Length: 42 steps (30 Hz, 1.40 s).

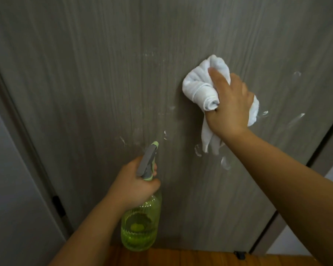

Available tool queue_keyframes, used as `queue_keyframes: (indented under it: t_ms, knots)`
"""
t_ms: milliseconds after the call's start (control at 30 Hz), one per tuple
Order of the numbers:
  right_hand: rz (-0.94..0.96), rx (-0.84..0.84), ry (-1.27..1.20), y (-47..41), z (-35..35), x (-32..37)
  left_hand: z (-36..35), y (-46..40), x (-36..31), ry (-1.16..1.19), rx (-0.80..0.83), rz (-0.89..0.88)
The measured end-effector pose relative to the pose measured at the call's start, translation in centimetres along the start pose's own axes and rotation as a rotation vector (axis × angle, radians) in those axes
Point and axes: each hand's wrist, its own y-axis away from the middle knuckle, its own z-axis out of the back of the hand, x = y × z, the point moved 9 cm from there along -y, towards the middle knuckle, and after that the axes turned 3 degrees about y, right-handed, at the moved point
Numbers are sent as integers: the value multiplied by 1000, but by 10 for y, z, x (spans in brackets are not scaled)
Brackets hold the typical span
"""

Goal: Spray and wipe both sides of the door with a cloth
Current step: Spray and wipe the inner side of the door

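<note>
One cloth (pixel 200 87) bunched under right hand (pixel 229 104), against door (pixel 104 73).

A right hand (pixel 230 104) presses a bunched white cloth (pixel 199 89) against a grey wood-grain door (pixel 85 73) streaked with white foam smears (pixel 224 163). Lower down, the left hand (pixel 136 182) grips a green spray bottle (pixel 140 223) by its neck, nozzle toward the door.

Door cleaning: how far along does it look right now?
Done: this side of the door has been sprayed; white foam streaks show on it. In hand: the right hand presses a bunched white cloth to the door, while the left hand grips the green spray bottle. Left: streaks near the cloth remain unwiped, and the door's other side is out of view.
</note>
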Motion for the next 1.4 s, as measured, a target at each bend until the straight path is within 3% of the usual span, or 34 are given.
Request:
queue_keyframes:
  t_ms: [233,400,567,633,767,900,1033,1400]
  knots:
    - [13,21,-57,-3,6,0,-1,6,0,35,-1,-40]
    - [209,-173,19,-29,18,44,13,-3,10,106,-58,-35]
    - [242,-274,256,-44,-19,70,25,-7,10,128,-69,-125]
    - [333,-310,228,-25,-32,79,29,-7,11,125,-61,-148]
    - [606,-262,101,61,-74,90,33,-4,13,108,-84,-174]
    - [716,-117,138,140,-112,83,31,0,24,68,-92,-136]
    - [788,8,154,151,-122,78,29,9,27,65,-76,-131]
    - [236,-72,99,-19,-29,64,46,14,12,110,-80,-142]
